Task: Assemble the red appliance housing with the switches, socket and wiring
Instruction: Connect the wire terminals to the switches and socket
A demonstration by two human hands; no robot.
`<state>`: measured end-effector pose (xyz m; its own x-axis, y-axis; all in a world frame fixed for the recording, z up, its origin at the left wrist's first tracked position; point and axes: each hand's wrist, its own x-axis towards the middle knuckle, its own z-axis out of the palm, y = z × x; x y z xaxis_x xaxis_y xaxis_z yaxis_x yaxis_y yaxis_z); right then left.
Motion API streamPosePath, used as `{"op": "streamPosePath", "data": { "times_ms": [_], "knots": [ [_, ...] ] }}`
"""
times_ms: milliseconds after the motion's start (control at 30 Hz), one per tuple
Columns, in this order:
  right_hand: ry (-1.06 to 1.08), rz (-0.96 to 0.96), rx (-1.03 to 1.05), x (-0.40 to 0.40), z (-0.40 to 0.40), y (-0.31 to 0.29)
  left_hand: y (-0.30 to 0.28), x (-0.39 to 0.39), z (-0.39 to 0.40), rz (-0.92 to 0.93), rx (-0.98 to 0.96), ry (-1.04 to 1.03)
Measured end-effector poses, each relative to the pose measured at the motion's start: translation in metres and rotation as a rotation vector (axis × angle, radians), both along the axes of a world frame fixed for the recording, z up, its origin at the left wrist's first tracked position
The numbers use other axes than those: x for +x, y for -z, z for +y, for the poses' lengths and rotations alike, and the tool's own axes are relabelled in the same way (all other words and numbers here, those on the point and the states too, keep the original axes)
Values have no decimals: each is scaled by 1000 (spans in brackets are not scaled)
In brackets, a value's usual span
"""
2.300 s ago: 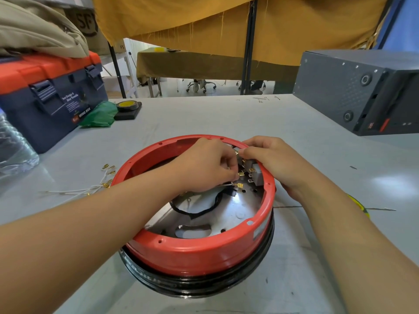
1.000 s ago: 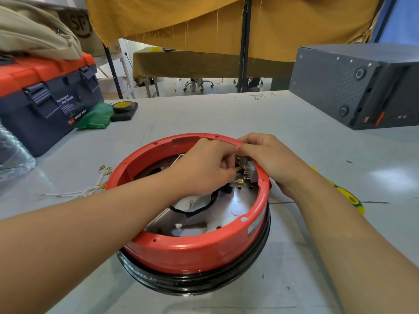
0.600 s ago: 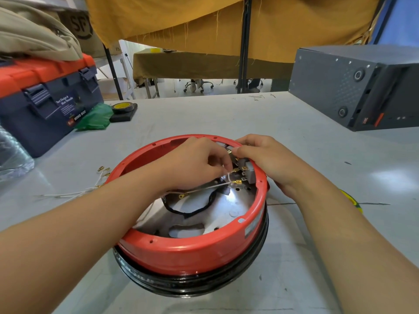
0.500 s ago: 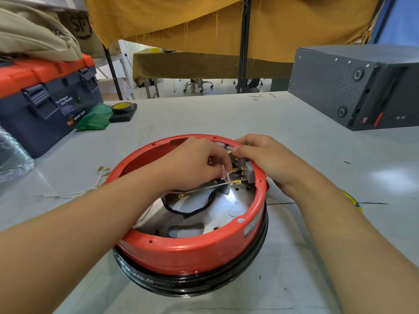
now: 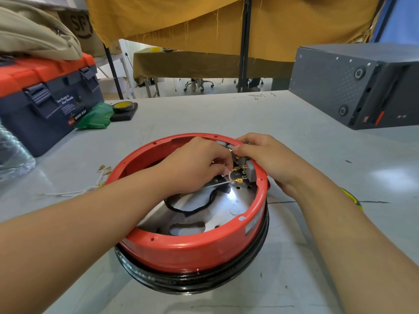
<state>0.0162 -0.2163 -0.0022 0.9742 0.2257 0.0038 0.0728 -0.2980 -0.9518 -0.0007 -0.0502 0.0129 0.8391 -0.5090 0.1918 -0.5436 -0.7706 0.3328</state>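
**White wire now strung to the switch terminals**

The housing (image 5: 195, 245) sits at the centre of the frame on the table (image 5: 226, 114), open side up on a black ring. Both hands work at its upper right inner wall, where the grey switches (image 5: 249, 169) with brass terminals are mounted.

A second ago no wire crossed the opening; now a thin white wire (image 5: 215, 185) runs from under the left hand (image 5: 195, 164) to a brass connector (image 5: 238, 181) at the lowest terminal, with a small loop beside the fingertips. My reading is that one lead has just been pushed on, or nearly so, and is being dressed.

The left hand's fingers are curled and pinch the wire near the terminals. The right hand (image 5: 265, 157) is curled over the rim, its fingertips pinching at the top of the switches; what exactly it grips I cannot tell.

A black cable (image 5: 192, 209) lies looped on the metal floor of the housing. More white leads (image 5: 90, 189) with brass ends wait on the table at centre left, so wiring is probably only partly done.
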Motion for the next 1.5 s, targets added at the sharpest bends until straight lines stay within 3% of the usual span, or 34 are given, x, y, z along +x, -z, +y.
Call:
{"op": "streamPosePath", "data": {
  "times_ms": [1500],
  "knots": [
    [-122, 88, 33, -5, -6, 4, 5, 1, -3, -42, 35, -1]
  ]
}}
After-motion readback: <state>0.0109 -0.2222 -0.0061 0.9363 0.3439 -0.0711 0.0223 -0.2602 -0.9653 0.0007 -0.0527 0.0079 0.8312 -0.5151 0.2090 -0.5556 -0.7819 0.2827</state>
